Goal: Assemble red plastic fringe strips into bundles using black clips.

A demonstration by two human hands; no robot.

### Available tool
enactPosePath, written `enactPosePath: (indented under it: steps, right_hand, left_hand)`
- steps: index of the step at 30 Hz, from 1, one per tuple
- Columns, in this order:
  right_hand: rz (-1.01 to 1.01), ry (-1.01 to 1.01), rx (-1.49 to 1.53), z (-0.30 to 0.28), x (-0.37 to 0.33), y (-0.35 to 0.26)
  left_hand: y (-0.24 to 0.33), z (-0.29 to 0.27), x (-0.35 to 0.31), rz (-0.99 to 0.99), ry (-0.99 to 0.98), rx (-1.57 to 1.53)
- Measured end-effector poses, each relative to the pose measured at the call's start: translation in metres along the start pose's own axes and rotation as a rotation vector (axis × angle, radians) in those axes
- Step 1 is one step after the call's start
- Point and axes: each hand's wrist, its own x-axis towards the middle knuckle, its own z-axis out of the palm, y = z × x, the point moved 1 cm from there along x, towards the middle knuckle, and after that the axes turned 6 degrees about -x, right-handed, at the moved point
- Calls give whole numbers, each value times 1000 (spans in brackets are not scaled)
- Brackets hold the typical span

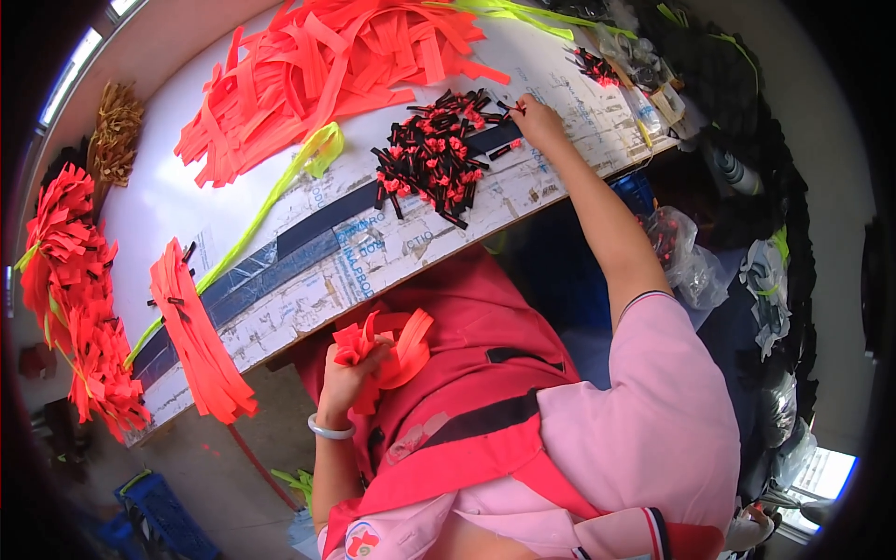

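Observation:
Low in front of my apron, my left hand (357, 373) is closed round a looped bunch of orange-red fabric strips (411, 347). My right hand (537, 123) reaches across the table to the right edge of a pile of small black pieces with red ends (431, 154). Its fingertips are pinched on what looks like one small black piece (511, 108). A single black-and-red piece (505, 149) lies just below that hand. Left along the table edge, a bundle of orange-red strips (198, 336) hangs over, with small black pieces on it.
A large heap of orange-red strips (345, 56) covers the back of the white table (177, 210). Yellow-green ribbon (271, 201) crosses it. More tied red bundles (79, 299) hang at the left end. Plastic bags (691, 261) stand right of the table, and a blue stool (163, 513) is lower left.

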Motion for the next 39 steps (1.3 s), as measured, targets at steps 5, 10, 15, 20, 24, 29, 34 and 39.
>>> enactPosePath:
  steps: [5, 10, 15, 20, 24, 29, 34, 39]
  right_hand:
    - [-34, -68, 157, 3, 11, 27]
    - [374, -552, 1743, 2, -19, 28]
    - [377, -673, 2502, -3, -72, -17]
    - [333, -579, 2057, -22, -69, -43]
    - [298, -321, 1475, -19, -57, -4]
    - [315, -300, 973, -10, -59, -4]
    - [185, -844, 1853, -13, -88, -74]
    - [79, -1178, 1920, -28, -149, -147]
  left_hand:
    - [1, 5, 5, 38, -4, 39]
    - [-5, -2, 1, 22, 28, -41]
    - [2, -3, 2, 5, 71, -89]
    - [9, -2, 2, 113, 55, 45]
    - [8, -6, 0, 53, 41, 38]
    - [4, -6, -2, 3, 57, -33]
    - [13, -3, 0, 66, 78, 45]
    - [22, -9, 0, 134, 113, -93]
